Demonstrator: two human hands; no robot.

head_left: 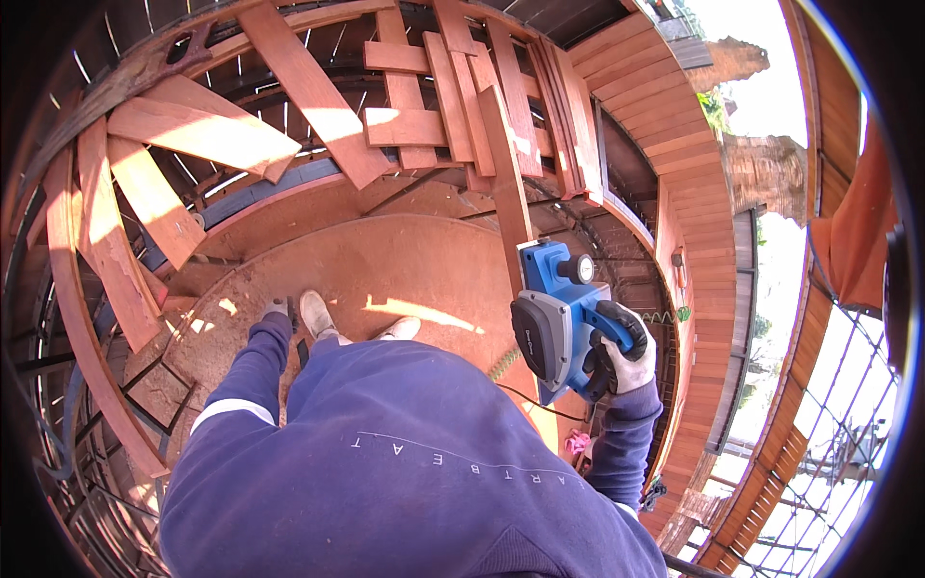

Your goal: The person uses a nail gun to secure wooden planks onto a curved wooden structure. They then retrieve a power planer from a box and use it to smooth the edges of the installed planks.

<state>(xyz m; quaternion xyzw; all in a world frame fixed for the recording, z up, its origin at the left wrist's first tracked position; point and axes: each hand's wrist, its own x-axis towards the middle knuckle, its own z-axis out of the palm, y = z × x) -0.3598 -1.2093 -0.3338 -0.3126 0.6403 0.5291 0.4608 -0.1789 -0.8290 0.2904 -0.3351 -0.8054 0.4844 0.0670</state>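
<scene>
A blue and grey electric hand planer (pixel 551 326) sits to the right of my body. My right hand (pixel 631 364), in a light glove with dark patches, is wrapped round its rear handle. The planer's front end rests on or just over a long narrow wooden board (pixel 508 193), which runs away from me towards the stacked planks. On the other side, my left arm hangs down and my left hand (pixel 280 307) shows small and dark at the sleeve's end, near my light shoe (pixel 315 313). Its fingers cannot be made out, and it appears apart from the board.
Reddish-brown planks (pixel 405 125) lie stacked and crossed on a rack ahead. More loose boards (pixel 159 193) lean at the left. A coiled green cord (pixel 506 363) runs beside the planer. A screwdriver-like orange-handled tool (pixel 680 270) lies at the right, and a pink cloth-like thing (pixel 577 442) is below the planer.
</scene>
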